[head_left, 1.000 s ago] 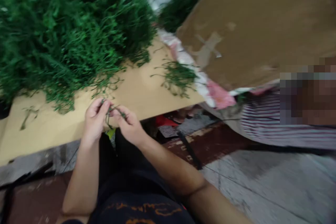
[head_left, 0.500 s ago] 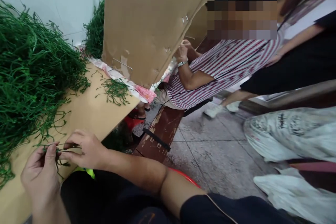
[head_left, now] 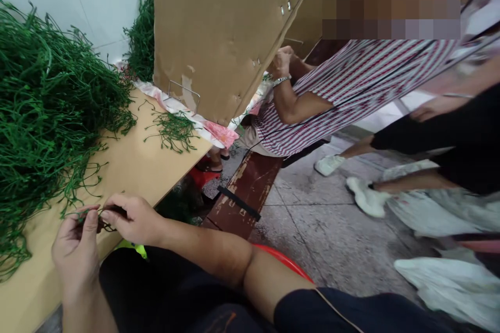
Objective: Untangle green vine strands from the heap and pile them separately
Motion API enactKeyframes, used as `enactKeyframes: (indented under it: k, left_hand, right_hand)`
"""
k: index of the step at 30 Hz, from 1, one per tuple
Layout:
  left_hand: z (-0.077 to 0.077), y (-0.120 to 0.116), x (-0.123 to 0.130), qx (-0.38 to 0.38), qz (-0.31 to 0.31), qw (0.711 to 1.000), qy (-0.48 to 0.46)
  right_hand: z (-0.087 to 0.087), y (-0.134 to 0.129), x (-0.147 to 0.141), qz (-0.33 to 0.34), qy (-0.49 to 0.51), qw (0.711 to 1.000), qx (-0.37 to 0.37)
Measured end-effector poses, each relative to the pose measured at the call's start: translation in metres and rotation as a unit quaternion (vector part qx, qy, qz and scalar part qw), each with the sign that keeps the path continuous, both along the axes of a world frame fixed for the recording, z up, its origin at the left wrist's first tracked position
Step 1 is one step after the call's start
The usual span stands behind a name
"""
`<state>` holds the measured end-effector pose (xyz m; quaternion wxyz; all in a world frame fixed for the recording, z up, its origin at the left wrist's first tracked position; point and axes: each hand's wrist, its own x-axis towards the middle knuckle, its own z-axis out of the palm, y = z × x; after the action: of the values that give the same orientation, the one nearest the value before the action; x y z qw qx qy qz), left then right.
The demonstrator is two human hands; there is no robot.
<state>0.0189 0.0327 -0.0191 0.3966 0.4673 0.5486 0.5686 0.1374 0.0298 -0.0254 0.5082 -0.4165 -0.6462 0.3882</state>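
Note:
My left hand (head_left: 78, 247) is closed, thumb against fingers, pinching thin green plastic-looking stems (head_left: 104, 226) near the table edge. Beside it, nearly touching, my right hand (head_left: 135, 221) is closed with its fingertips on the same dark green strands. How many strands they hold is hidden by the fingers. A big heap of green stems (head_left: 50, 109) with small knobbed ends lies on the light wood table (head_left: 128, 140), just beyond my left hand. Farther along the table is a small loose bunch of stems (head_left: 174, 130).
An upright cardboard sheet (head_left: 219, 36) stands at the table's far end, above pink-and-white plastic (head_left: 222, 134). Behind it sits a co-worker in a striped shirt (head_left: 351, 93). A brown bench (head_left: 250, 187) and white sacks (head_left: 449, 286) are to the right; another person (head_left: 437, 125) walks there.
My hands have come closer together around the stems, and both appear farther right in view. The view has shifted slightly. The walking person at the right has stepped nearer.

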Motion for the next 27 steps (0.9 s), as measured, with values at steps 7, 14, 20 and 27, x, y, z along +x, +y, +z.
enactKeyframes:
  k: [7,14,20,27]
  left_hand:
    - [-0.009,-0.002,-0.003,0.012,-0.039,0.998,0.044]
    - [-0.004,-0.001,0.007,0.044,0.054,0.996,0.054]
    - [0.016,-0.006,0.014,0.037,0.071,0.994,0.078]
    - [0.006,0.006,-0.002,-0.003,-0.040,0.999,-0.003]
  right_hand:
    - [-0.003,-0.006,-0.006,0.020,0.075,0.993,-0.091]
    - [0.001,-0.013,-0.021,0.003,0.120,0.989,-0.085]
    - [0.011,-0.017,-0.019,-0.011,0.120,0.993,-0.010]
    - [0.005,-0.011,-0.010,0.065,0.258,0.956,-0.119]
